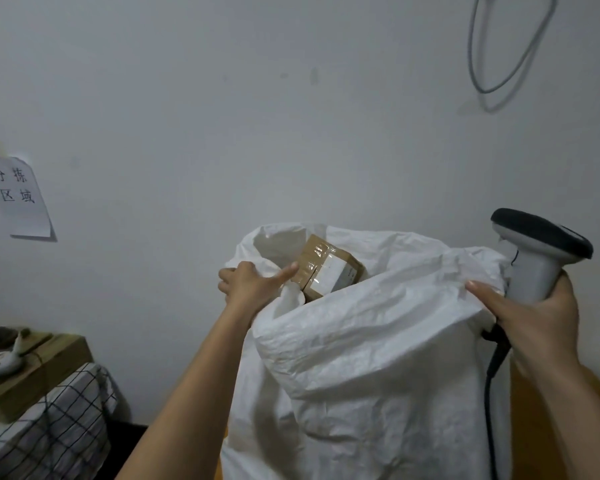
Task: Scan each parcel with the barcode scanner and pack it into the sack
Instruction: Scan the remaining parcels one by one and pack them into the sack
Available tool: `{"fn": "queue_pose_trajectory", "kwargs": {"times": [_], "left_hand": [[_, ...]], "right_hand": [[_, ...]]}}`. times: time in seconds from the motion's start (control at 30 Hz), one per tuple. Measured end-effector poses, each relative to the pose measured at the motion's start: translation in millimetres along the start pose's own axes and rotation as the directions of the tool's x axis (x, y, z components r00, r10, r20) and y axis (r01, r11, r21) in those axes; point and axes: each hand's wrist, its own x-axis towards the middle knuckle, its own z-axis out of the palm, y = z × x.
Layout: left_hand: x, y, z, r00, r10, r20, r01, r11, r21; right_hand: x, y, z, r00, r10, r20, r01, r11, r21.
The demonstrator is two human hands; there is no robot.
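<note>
Risk first. The parcel (329,268) sits tilted in the mouth of the sack (361,358), one corner above the rim, not yet dropped inside. In my judgement it could catch on the folded rim or tip back out if the opening sags. My right hand (534,323) does two jobs at once, so the rim could slip from it.

Left hand (248,284): fingers curled over the far left edge of the sack, gripping the fabric; thumb extended, touching the parcel's taped face.

Right hand: fingers clamped round the handle of the barcode scanner (537,254), head up; thumb (482,289) straight, pressing the sack rim. Scanner cable (492,375) hangs beside the sack.

A sign (18,195) hangs on the wall, left.
</note>
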Motion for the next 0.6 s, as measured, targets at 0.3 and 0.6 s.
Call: {"fn": "queue_pose_trajectory", "kwargs": {"times": [0.3,0.6], "left_hand": [[6,15,8,0.959,0.249,-0.132,-0.254,0.967,-0.024],[-4,33,1,0.824,0.509,-0.248,-0.558,0.657,-0.507]], "right_hand": [[26,7,-15,0.985,0.113,0.131,-0.117,0.993,0.028],[33,29,2,0.983,0.140,0.119,-0.140,0.990,-0.005]]}}
